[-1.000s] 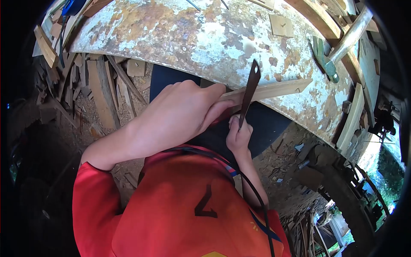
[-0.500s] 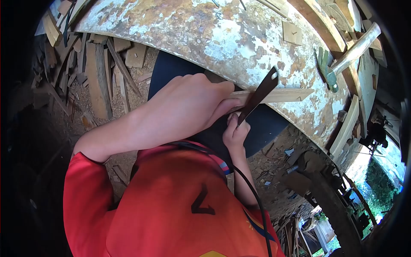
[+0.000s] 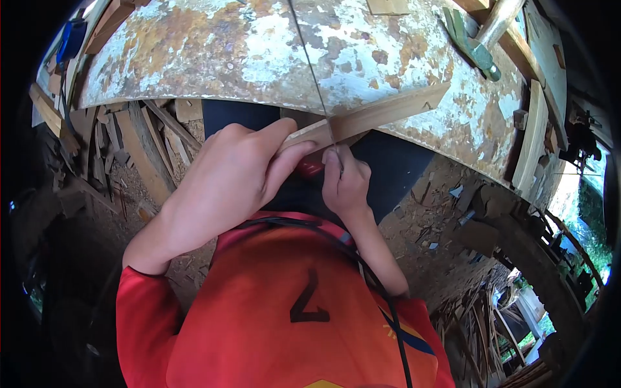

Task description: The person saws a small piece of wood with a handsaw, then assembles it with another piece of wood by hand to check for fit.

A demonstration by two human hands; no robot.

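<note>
A strip of wood [image 3: 388, 113] slants up to the right, its far part over the workbench edge. My left hand [image 3: 242, 155] is closed on its near end, thumb below and fingers on top. My right hand [image 3: 346, 178] is closed around the red handle [image 3: 310, 168] of a handsaw, just under the wood. Its thin blade [image 3: 309, 64] points upward, almost edge-on to me, and crosses the strip just beyond my left fingertips. My right fingers hide part of the handle.
The workbench [image 3: 213, 58] has a worn, paint-flaked top. A hammer [image 3: 482, 55] lies at its right, beside long wooden boards [image 3: 532, 139]. Wood offcuts [image 3: 145, 149] are heaped on the floor at left. A black cable [image 3: 394, 310] runs down over my red shirt.
The saw blade has turned from showing its flat side to nearly edge-on and now crosses the strip. The strip tilts more steeply, and the view has shifted.
</note>
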